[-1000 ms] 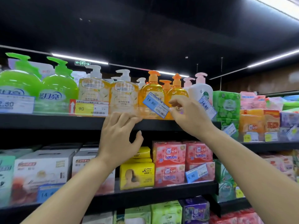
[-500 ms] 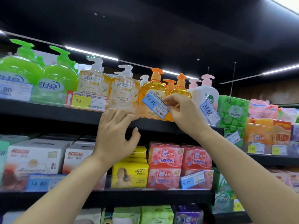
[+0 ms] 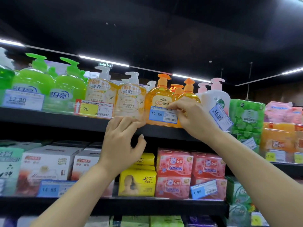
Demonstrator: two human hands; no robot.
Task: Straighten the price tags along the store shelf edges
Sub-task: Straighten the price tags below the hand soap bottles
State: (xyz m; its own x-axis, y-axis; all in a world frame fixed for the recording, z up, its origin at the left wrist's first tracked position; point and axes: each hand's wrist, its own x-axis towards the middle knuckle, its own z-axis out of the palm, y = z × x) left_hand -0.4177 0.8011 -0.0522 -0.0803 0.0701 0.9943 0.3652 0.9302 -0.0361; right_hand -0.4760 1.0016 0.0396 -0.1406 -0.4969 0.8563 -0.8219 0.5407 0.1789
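A blue 19.80 price tag [image 3: 161,115] sits nearly level on the top shelf edge [image 3: 65,119], in front of the orange soap bottles [image 3: 159,95]. My right hand [image 3: 188,115] pinches its upper right corner. My left hand [image 3: 122,143] rests with straight fingers against the clear shelf rail just left of that tag. A blue 16.80 tag [image 3: 220,116] to the right hangs tilted. On the lower shelf a blue 5.90 tag [image 3: 203,189] is also tilted. The yellow 90 tag [image 3: 94,109] and the 12.80 tag [image 3: 23,99] look level.
Green pump bottles [image 3: 49,86] and pale yellow ones [image 3: 114,97] fill the top shelf at left. Green tissue packs [image 3: 246,115] stand at right. Boxed soaps [image 3: 190,171] and a 14.80 tag [image 3: 52,189] line the lower shelf.
The 19.80 tag has turned from a clear slant to nearly level under my right hand. The view has shifted closer and slightly right. My left hand stays on the rail.
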